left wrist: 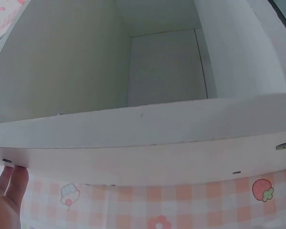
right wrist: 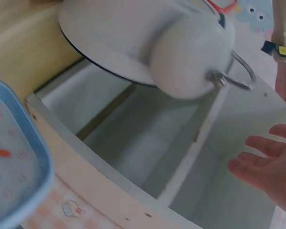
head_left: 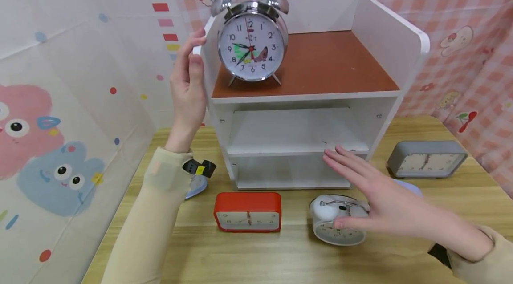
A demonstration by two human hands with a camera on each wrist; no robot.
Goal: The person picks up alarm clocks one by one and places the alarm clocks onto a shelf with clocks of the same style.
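Note:
A white shelf unit (head_left: 304, 97) with a brown top board stands on the table. On the left of that board is a silver twin-bell alarm clock (head_left: 253, 48) with a top handle. My left hand (head_left: 188, 83) touches the unit's left side panel, fingertips near its upper front edge, beside the silver clock. With fingers spread, my right hand (head_left: 384, 199) hovers at a white twin-bell alarm clock (head_left: 320, 213) in front of the unit and overlaps it in the head view. The right wrist view shows that hand's fingers straight, holding nothing, apart from the white clock (right wrist: 190, 57).
A red rectangular clock (head_left: 248, 204) stands in front of the unit, and a grey one (head_left: 425, 159) to its right. Part of a light blue clock (head_left: 196, 186) shows behind my left wrist, another light blue clock (right wrist: 19, 152) near the right hand. Patterned curtains (head_left: 80, 75) hang around the table.

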